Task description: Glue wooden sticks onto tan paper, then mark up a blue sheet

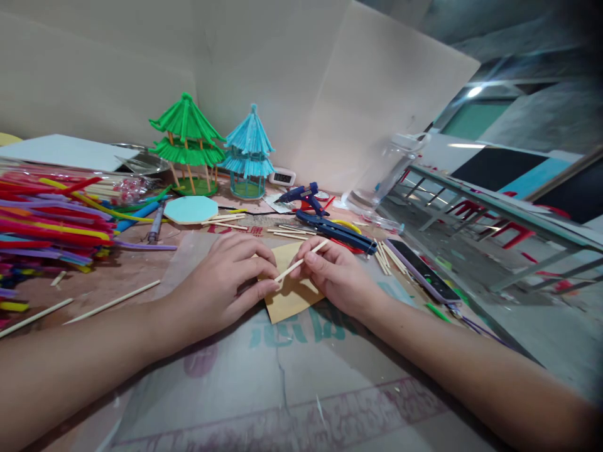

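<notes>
A short, thin wooden stick (301, 260) slants up to the right between my hands. My right hand (336, 270) pinches it between thumb and fingers near its upper end. At its lower end, the thumb and fingertips of my left hand (240, 273) close on the tip. Both hands are just above a tan square sheet (292, 301), partly hidden by the fingers. That sheet lies on a clear plastic cover (226, 383) with printed markings.
Pipe cleaners (51, 226) pile up at left. Behind stand a green pagoda model (187, 147) and a blue one (248, 154). A pale blue octagon (191, 209), glue gun (306, 198), dark blue cutting tool (334, 231), loose sticks (391, 257) and phone (424, 270) surround the hands.
</notes>
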Motion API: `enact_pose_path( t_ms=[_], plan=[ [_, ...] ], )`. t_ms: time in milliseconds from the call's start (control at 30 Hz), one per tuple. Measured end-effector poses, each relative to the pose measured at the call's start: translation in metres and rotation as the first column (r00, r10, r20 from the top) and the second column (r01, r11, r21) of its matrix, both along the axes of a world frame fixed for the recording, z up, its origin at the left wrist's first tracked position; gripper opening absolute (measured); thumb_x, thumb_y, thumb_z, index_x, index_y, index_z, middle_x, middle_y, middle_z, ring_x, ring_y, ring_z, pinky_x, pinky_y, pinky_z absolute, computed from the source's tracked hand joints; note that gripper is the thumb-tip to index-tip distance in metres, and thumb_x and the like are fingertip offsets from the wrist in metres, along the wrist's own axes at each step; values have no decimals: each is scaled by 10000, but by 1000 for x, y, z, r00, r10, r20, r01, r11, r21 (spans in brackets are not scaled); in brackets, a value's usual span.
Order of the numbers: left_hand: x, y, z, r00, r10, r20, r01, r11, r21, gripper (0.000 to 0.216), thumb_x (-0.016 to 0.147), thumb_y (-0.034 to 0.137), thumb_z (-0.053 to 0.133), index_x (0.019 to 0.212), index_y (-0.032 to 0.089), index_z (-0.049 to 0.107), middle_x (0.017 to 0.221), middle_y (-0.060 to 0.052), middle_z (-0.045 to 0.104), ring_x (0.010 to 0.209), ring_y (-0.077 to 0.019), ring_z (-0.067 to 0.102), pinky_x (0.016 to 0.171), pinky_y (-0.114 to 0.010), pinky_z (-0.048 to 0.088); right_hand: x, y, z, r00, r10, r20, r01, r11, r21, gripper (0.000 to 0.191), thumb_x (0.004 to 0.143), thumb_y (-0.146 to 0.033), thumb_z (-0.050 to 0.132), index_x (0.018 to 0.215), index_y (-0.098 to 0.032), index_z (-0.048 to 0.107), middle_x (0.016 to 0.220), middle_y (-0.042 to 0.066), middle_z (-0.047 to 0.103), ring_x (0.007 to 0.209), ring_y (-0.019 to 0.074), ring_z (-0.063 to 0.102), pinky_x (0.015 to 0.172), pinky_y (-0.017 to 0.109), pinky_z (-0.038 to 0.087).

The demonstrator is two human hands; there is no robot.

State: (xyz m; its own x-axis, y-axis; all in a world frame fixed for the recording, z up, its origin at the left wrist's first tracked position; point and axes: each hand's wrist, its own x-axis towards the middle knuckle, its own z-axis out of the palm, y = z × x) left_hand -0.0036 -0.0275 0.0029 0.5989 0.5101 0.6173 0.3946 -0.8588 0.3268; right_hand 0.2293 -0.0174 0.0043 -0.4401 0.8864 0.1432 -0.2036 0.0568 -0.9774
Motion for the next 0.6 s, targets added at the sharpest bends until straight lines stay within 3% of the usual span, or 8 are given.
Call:
enact_pose_path(
  t_ms=[167,367,600],
  plan=[
    [1,-1,-1,999,9,-41,-11,999,-37,186,1011,274,529,936,227,692,1035,-34,667,1027,-215,578,945,-397,406,-3,-8,6,991,-39,129,28,996,89,317,885,-510,724,918,-203,653,762,5,708,717,146,686,750,308,565],
    [1,-1,-5,994,-19,-107,12,998,-61,162,980,290,560,914,238,698,1074,-49,662,1081,-233,575,1012,-426,406,-10,-22,17,900,-258,350,91,899,428,144,940,-327,649,865,-210,686,845,9,704,800,148,663,794,299,529],
    [1,-1,-4,993,-66,-100,62,997,-38,168,1000,269,546,998,247,713,1052,-46,655,1048,-226,568,949,-408,418,-13,-30,18,899,-241,366,-2,833,553,135,951,-262,643,832,-215,683,876,12,736,848,158,686,831,308,532]
  ],
)
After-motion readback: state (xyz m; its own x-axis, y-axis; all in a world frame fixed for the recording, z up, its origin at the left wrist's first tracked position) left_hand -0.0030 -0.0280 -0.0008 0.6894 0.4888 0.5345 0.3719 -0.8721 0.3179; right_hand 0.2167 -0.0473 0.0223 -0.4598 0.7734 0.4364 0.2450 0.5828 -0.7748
